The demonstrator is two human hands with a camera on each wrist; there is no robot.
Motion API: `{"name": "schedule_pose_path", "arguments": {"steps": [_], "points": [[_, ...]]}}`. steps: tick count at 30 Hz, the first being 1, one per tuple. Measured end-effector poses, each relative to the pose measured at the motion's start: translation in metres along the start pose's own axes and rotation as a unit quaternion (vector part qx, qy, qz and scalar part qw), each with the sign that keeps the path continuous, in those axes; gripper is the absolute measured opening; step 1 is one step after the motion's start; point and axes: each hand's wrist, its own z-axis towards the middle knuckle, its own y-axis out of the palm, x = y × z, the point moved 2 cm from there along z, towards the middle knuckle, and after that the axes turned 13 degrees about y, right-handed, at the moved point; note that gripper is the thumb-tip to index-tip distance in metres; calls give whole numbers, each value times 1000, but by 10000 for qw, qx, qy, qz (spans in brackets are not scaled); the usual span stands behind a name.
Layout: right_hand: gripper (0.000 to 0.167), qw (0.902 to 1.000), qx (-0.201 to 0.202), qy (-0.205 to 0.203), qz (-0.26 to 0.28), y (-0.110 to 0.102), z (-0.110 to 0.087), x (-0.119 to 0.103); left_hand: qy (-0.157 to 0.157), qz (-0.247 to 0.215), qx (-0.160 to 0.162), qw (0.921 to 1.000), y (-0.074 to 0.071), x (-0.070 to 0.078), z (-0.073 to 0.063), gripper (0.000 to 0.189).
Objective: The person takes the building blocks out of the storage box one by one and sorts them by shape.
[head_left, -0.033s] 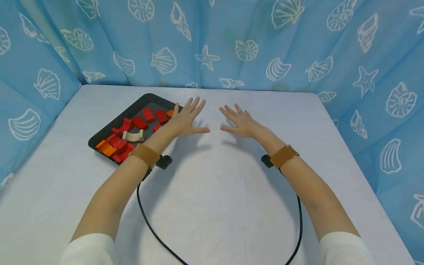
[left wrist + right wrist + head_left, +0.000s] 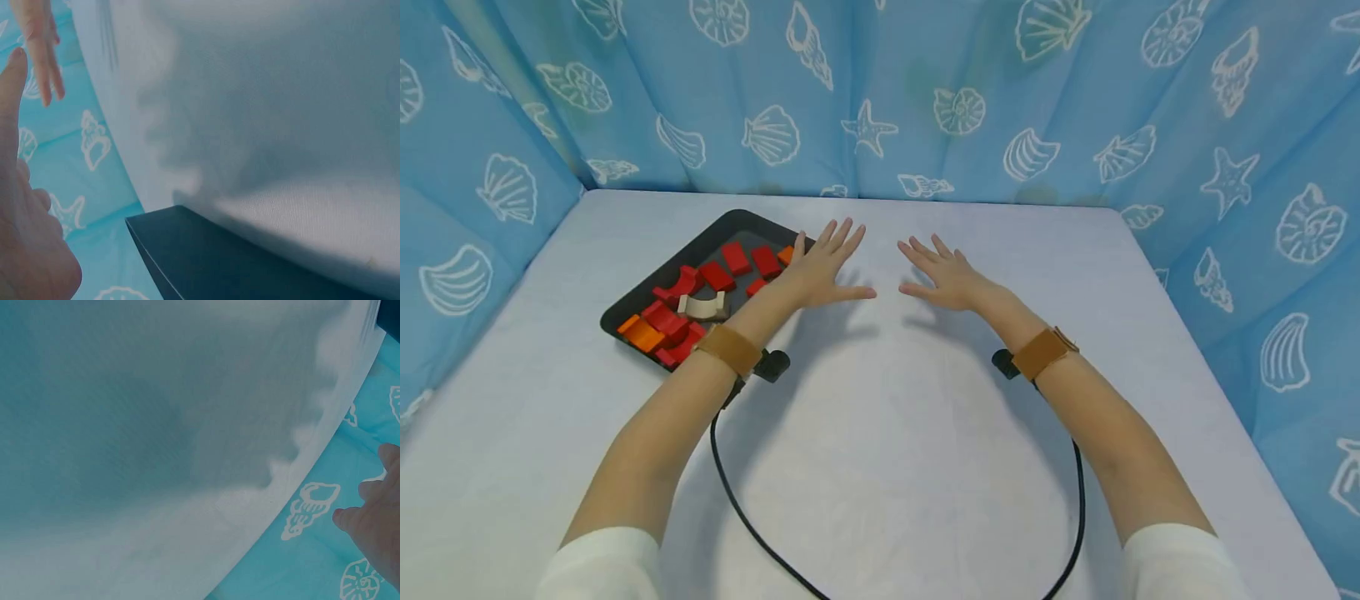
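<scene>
My left hand (image 2: 820, 271) is held out with fingers spread and nothing in it, its shadow falling on the table below. It overlaps the right side of a dark tray (image 2: 673, 265) in the head view. To the right my right hand (image 2: 951, 279) is likewise spread and holds nothing; the two thumbs point toward each other across a gap. Inside the tray lie several red blocks (image 2: 736, 258), a beige arch-shaped block (image 2: 702, 309) and orange blocks (image 2: 642, 335). My left wrist and forearm hide part of the tray. In the left wrist view the tray wall (image 2: 231, 253) shows below the hand's shadow.
A white cloth covers the table (image 2: 887, 467). Blue curtains (image 2: 910, 75) with white shell prints stand behind and at both sides. Brown bands (image 2: 1041, 354) hold small cameras on both wrists, and black cables (image 2: 737, 508) run from them toward the front edge.
</scene>
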Motion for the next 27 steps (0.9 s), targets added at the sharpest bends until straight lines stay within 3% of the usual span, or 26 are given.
{"name": "schedule_pose_path", "arguments": {"steps": [6, 12, 15, 20, 27], "points": [[74, 9999, 101, 17, 140, 0, -8, 3, -48, -193, 103, 9997, -8, -3, -7, 95], [75, 9993, 89, -192, 319, 6, -14, -2, -433, -623, 10, 9971, -21, -23, -38, 96], [75, 9992, 111, -188, 344, 6, -13, -2, -588, -630, 3, 9963, -27, -33, -53, 97], [73, 9994, 166, -31, 293, 3, -15, 4, -710, -781, 336, 9938, -30, -40, -79, 97], [74, 9986, 127, -99, 505, 5, -17, 8, -750, -1120, 837, 9873, -22, -34, -108, 84]]}}
